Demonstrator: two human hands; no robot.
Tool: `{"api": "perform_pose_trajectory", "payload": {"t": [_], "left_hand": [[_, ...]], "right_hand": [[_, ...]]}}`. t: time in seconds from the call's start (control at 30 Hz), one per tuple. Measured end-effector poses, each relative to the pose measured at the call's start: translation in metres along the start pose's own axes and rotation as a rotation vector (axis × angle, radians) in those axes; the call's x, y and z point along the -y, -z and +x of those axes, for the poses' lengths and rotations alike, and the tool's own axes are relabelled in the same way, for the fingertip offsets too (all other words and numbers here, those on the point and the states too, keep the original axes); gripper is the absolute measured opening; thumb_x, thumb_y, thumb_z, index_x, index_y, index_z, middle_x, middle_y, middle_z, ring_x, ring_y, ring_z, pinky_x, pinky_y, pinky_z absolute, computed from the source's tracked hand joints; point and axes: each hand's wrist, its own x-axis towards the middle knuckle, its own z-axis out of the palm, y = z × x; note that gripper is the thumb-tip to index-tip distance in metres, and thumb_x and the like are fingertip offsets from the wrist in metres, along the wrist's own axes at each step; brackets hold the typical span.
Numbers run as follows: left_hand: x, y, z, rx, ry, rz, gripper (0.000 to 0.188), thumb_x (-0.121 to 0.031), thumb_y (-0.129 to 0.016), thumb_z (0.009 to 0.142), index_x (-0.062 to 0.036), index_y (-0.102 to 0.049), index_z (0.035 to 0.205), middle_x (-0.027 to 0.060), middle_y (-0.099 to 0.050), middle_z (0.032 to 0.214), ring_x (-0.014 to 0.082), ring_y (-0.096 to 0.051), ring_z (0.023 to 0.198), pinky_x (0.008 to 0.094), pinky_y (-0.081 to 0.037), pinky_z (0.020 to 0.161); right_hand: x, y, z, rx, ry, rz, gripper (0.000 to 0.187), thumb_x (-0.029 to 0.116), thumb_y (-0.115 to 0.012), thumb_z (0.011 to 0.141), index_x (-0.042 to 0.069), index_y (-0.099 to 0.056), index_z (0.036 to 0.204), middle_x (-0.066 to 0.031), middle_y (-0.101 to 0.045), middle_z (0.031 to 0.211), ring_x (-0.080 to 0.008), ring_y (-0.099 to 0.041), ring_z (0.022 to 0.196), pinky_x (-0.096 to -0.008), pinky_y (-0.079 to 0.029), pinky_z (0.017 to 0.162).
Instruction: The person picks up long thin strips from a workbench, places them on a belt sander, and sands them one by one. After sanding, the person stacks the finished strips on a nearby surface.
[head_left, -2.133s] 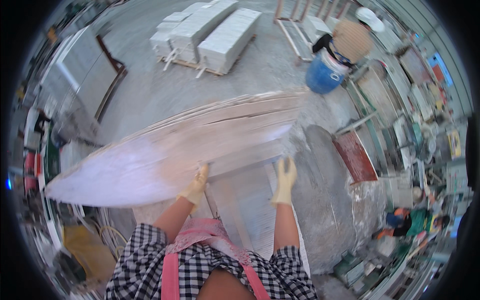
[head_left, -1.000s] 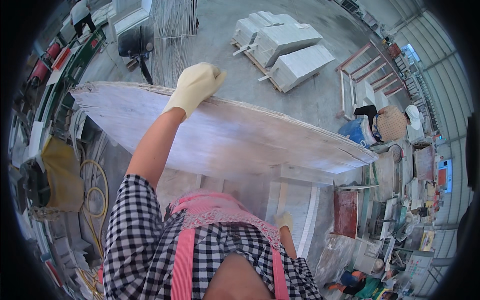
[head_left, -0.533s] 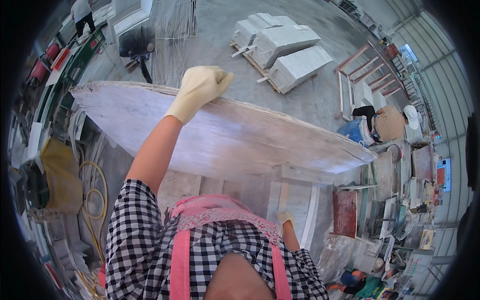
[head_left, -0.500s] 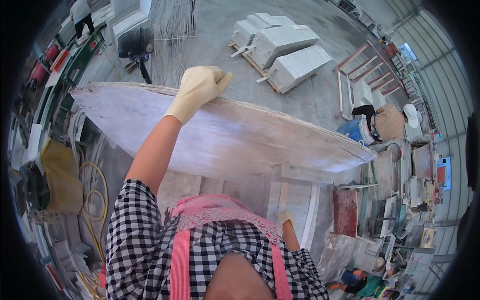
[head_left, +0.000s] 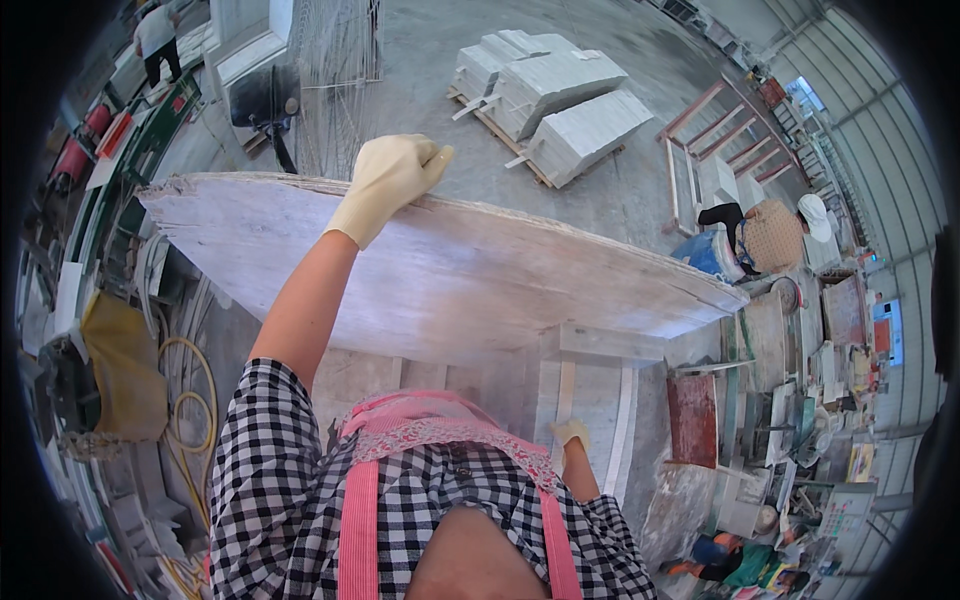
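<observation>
A large, worn plywood board (head_left: 480, 260) stands on edge across the view in front of me, its upper edge rough and splintered. My left hand (head_left: 392, 185), in a cream rubber glove, is closed over that upper edge, left of its middle. Low on my right side, my gloved right hand (head_left: 571, 433) is beside a narrow tan strip (head_left: 566, 390) that lies along a pale grey slab (head_left: 595, 400). The fingers of this hand are small and partly hidden, so their grip is unclear.
Beyond the board, large white stone blocks (head_left: 560, 95) rest on a wooden pallet. A person in a white hat (head_left: 770, 238) bends by a blue barrel (head_left: 705, 252) at right. Yellow hose (head_left: 190, 400) coils at left. Another person (head_left: 745, 562) is at lower right.
The whole view has shifted slightly, with the background blocks a little farther left and lower. My left hand keeps its place on the board's edge.
</observation>
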Motion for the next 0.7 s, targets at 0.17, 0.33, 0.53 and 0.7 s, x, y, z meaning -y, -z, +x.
{"api": "perform_pose_trajectory", "payload": {"t": [0.17, 0.33, 0.53, 0.7], "left_hand": [[0.000, 0.002, 0.000, 0.024, 0.029, -0.030, 0.040, -0.036, -0.062, 0.092, -0.0052, -0.065, 0.067, 0.0138, -0.064, 0.071, 0.0357, -0.063, 0.071, 0.0452, -0.048, 0.063], [0.000, 0.001, 0.001, 0.020, 0.023, -0.006, 0.041, -0.035, -0.062, 0.092, -0.0051, -0.064, 0.065, 0.0133, -0.065, 0.071, 0.0361, -0.063, 0.069, 0.0456, -0.048, 0.062], [0.001, -0.001, 0.000, -0.016, 0.006, 0.020, 0.042, -0.036, -0.061, 0.092, -0.0054, -0.064, 0.063, 0.0134, -0.065, 0.070, 0.0368, -0.063, 0.067, 0.0463, -0.049, 0.060], [0.003, -0.003, 0.001, -0.024, -0.004, 0.023, 0.041, -0.036, -0.062, 0.092, -0.0058, -0.065, 0.064, 0.0133, -0.065, 0.070, 0.0366, -0.062, 0.068, 0.0459, -0.048, 0.060]], "right_hand": [[0.003, 0.004, -0.004, 0.023, -0.019, 0.019, 0.068, 0.049, -0.078, 0.070, 0.004, -0.068, 0.120, -0.0183, -0.064, 0.129, -0.0352, -0.059, 0.123, -0.0443, -0.052, 0.099], [0.002, 0.000, -0.005, -0.012, -0.022, 0.012, 0.070, 0.051, -0.079, 0.070, 0.004, -0.068, 0.120, -0.0179, -0.064, 0.129, -0.0348, -0.060, 0.122, -0.0444, -0.051, 0.099], [-0.004, -0.005, 0.003, -0.001, -0.012, -0.011, 0.077, 0.053, -0.078, 0.069, 0.003, -0.062, 0.125, -0.0209, -0.062, 0.129, -0.0352, -0.060, 0.121, -0.0444, -0.052, 0.099], [-0.012, -0.016, 0.018, 0.015, -0.008, -0.006, 0.080, 0.055, -0.078, 0.068, 0.002, -0.060, 0.126, -0.0207, -0.062, 0.129, -0.0350, -0.059, 0.122, -0.0442, -0.051, 0.099]]}}
